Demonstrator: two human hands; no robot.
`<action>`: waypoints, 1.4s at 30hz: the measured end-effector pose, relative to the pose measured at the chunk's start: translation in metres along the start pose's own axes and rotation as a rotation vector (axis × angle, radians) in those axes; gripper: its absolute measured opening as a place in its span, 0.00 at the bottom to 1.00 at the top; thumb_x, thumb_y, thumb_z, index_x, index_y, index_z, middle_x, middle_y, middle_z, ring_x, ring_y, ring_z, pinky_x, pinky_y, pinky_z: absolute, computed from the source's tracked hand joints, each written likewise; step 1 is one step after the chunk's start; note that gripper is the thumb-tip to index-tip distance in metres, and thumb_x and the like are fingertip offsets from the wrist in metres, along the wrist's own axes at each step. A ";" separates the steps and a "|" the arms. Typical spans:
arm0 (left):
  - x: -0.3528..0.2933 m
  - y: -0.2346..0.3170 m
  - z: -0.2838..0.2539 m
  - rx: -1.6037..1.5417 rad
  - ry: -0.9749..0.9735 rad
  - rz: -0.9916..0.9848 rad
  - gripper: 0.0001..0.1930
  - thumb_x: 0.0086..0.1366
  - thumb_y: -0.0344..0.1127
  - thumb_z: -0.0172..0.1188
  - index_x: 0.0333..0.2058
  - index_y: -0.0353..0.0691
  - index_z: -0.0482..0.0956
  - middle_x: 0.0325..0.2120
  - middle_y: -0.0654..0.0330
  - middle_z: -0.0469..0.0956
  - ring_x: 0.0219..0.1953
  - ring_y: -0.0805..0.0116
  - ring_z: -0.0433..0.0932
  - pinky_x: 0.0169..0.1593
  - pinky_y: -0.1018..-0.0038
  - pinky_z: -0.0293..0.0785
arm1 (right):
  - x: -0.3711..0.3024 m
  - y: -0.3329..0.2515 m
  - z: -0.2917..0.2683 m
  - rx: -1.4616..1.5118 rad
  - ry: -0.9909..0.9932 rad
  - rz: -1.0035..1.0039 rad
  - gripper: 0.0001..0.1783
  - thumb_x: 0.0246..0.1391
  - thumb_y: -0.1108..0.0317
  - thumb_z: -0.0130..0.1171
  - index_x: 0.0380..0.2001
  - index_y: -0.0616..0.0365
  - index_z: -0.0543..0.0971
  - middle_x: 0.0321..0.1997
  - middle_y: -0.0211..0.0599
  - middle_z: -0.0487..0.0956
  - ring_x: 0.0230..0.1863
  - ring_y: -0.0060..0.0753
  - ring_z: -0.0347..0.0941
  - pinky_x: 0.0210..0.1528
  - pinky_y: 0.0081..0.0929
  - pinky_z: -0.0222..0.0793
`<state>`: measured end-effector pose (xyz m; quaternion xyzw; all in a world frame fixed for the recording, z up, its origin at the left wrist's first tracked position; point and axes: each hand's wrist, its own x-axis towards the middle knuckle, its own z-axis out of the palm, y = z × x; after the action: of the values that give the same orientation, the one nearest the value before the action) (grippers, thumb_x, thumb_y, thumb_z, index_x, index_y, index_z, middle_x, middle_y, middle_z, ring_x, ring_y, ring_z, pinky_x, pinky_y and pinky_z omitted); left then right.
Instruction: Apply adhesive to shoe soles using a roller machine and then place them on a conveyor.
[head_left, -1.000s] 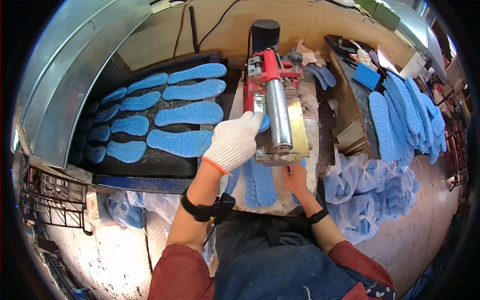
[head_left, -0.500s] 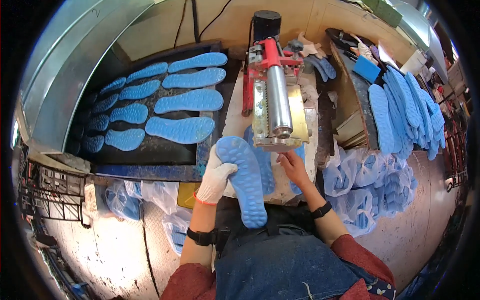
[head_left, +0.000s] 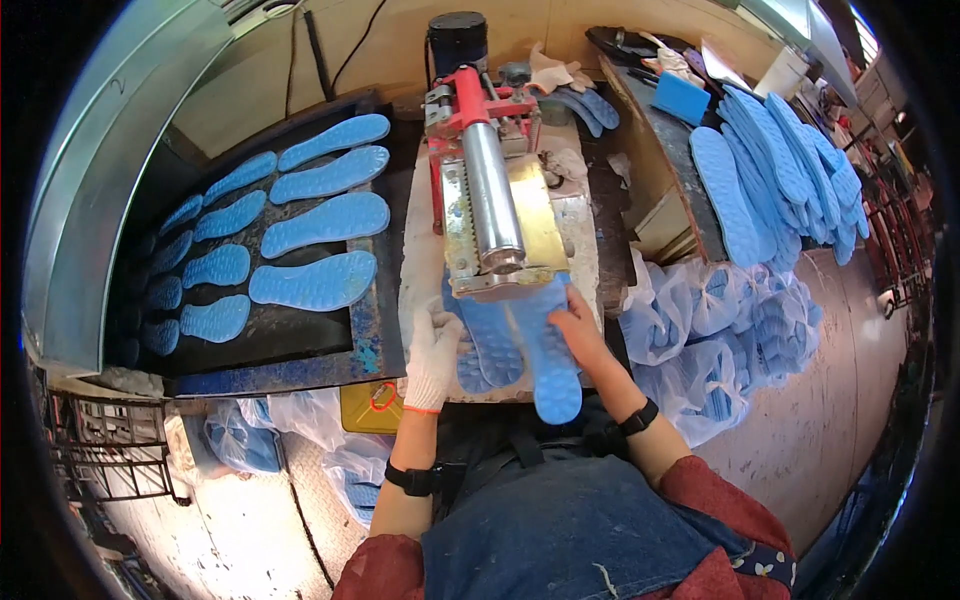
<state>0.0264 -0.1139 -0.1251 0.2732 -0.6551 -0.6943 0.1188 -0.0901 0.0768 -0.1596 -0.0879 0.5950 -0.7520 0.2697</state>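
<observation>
A roller machine (head_left: 495,200) with a red bracket and a shiny metal cylinder stands before me on a pale bench top. My right hand (head_left: 582,328), bare, grips the side of a blue insole (head_left: 553,365). Its far end is at the machine's front plate, and its near end overhangs the bench edge. To its left, more blue insoles (head_left: 492,345) lie overlapped, partly under the machine. My left hand (head_left: 433,345), in a white knitted glove, is beside these with its fingers curled. Whatever those fingers hold, if anything, is hidden.
On the left, a dark tray (head_left: 290,330) bears rows of blue insoles (head_left: 315,280). A side table at right carries a heap of insoles (head_left: 780,180) and a blue box (head_left: 681,97). Clear bags of insoles (head_left: 705,350) sit below. A metal duct (head_left: 90,220) stands far left.
The insole raised in my left hand is no longer held up there; that hand is lower, beside the bench insoles. My right hand now grips an insole at the machine's front. The view has shifted.
</observation>
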 end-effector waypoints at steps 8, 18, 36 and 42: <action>0.052 -0.028 0.060 1.090 0.404 0.647 0.14 0.60 0.39 0.55 0.40 0.37 0.76 0.38 0.51 0.76 0.37 0.50 0.75 0.45 0.63 0.71 | 0.042 0.029 -0.010 -0.835 0.319 -0.218 0.19 0.47 0.69 0.49 0.44 0.61 0.68 0.33 0.36 0.75 0.33 0.31 0.70 0.36 0.30 0.66; 0.079 -0.070 0.058 1.114 0.242 0.521 0.18 0.59 0.45 0.54 0.42 0.39 0.76 0.41 0.50 0.77 0.43 0.50 0.75 0.48 0.59 0.71 | 0.002 -0.080 -0.015 0.014 0.466 -0.522 0.14 0.52 0.74 0.53 0.43 0.62 0.68 0.40 0.32 0.73 0.42 0.23 0.67 0.47 0.25 0.64; 0.074 -0.063 0.060 1.125 0.291 0.675 0.14 0.57 0.41 0.55 0.39 0.41 0.77 0.35 0.51 0.78 0.38 0.51 0.77 0.43 0.59 0.72 | -0.023 -0.088 0.041 -0.322 0.117 -0.574 0.14 0.49 0.76 0.51 0.41 0.63 0.72 0.43 0.48 0.75 0.46 0.51 0.70 0.53 0.36 0.61; 0.079 -0.061 0.060 1.307 0.070 0.395 0.14 0.58 0.42 0.54 0.40 0.42 0.77 0.36 0.51 0.78 0.38 0.51 0.78 0.44 0.58 0.72 | -0.026 -0.089 0.013 0.185 0.058 -0.382 0.14 0.49 0.77 0.51 0.42 0.62 0.73 0.44 0.37 0.75 0.47 0.36 0.71 0.54 0.31 0.62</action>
<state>-0.0585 -0.0977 -0.2031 0.1865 -0.9732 -0.1121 0.0750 -0.0895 0.0919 -0.0672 -0.1521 0.5036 -0.8430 0.1118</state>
